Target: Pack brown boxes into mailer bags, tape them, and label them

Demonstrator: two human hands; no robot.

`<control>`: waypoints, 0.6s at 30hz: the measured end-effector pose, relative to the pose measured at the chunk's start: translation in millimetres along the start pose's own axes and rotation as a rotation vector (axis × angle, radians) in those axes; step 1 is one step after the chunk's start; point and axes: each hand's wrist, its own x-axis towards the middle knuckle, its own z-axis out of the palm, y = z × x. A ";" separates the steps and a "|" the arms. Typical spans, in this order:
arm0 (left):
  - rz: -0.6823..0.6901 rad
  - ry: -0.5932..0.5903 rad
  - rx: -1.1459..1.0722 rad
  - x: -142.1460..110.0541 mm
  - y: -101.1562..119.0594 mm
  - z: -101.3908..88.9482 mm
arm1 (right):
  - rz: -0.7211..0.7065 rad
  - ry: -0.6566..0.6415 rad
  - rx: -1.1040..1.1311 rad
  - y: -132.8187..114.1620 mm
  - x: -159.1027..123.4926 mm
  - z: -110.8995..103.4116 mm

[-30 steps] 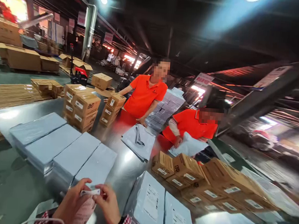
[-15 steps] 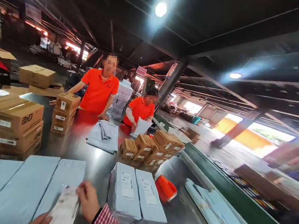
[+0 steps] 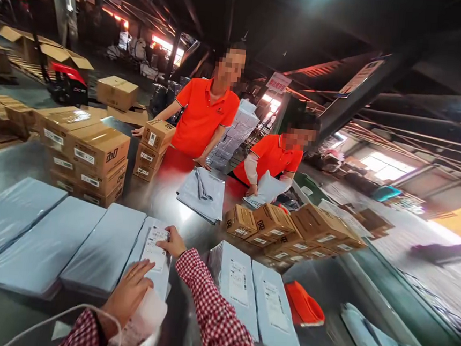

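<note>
A white printed shipping label [image 3: 154, 252] lies along the top of a wrapped pale-blue package [image 3: 160, 282] in front of me. My right hand [image 3: 174, 242] has thumb and fingers curled on the label's upper right edge. My left hand [image 3: 134, 286] is open, its fingers stretched over the label's lower end. Beneath the left palm is a whitish, crumpled piece [image 3: 147, 314]; its kind is unclear. To the left, side by side, are several unlabelled wrapped packages [image 3: 90, 247]. Two labelled packages [image 3: 237, 281] stand to the right of my right forearm.
Stacked brown cartons [image 3: 99, 153] stand at left, more cartons [image 3: 274, 225] beyond the labelled packages. Grey plastic bags [image 3: 202, 195] lie mid-table. An orange item [image 3: 303, 303] and flat pale-blue bags [image 3: 393, 343] are at right. Two co-workers [image 3: 207, 114] in orange shirts stand across the metal table.
My view has turned left. The label, held up between both hands before, now lies on the package; my right hand has reached forward and my left hand has spread over it.
</note>
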 end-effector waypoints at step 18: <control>-0.074 0.140 0.059 -53.1 -22.1 36.8 | -0.295 -0.084 -0.718 -11.0 -44.0 68.9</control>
